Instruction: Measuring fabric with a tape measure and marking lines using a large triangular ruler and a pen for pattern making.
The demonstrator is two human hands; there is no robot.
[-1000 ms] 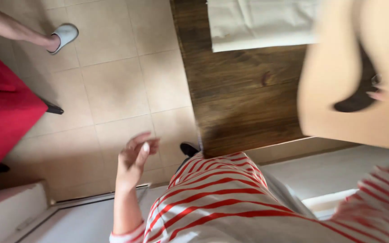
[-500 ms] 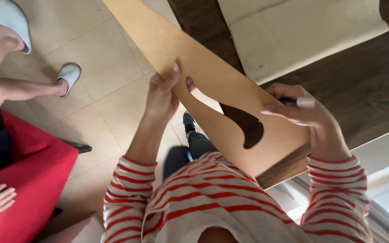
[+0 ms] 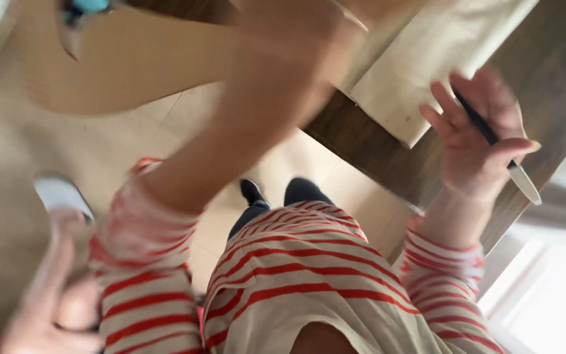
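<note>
Pale floor tiles (image 3: 106, 157) are filling the left of the head view, meeting a dark wooden table (image 3: 388, 154) that is running diagonally across the upper right, with bright window light washing out the lower right corner. A cream sheet of board (image 3: 427, 72) is lying on that table.

Only the one view is on offer, and it is badly smeared. The person in the red-striped top is standing over the edge of the table. The right hand (image 3: 476, 141) is hovering over the table's near edge, palm turned up and fingers spread loosely; a dark pen (image 3: 496, 147) is resting across it, pinned lightly under the thumb, its long axis slanting from upper left down to lower right, with the pale tip poking out past the hand toward the window.

The left hand (image 3: 289, 26) is raised high and blurred. It seems to be gripping a big tan piece of cardboard (image 3: 132, 65), which is stretching leftward over the floor, but how tightly the fingers are closing on it I cannot tell. So the cardboard is lying up and to the left of the pen hand, well apart from it, and the left hand is much the nearer.

Lower left, another person's foot in a pale slipper (image 3: 63, 193) is showing on the tiles.
</note>
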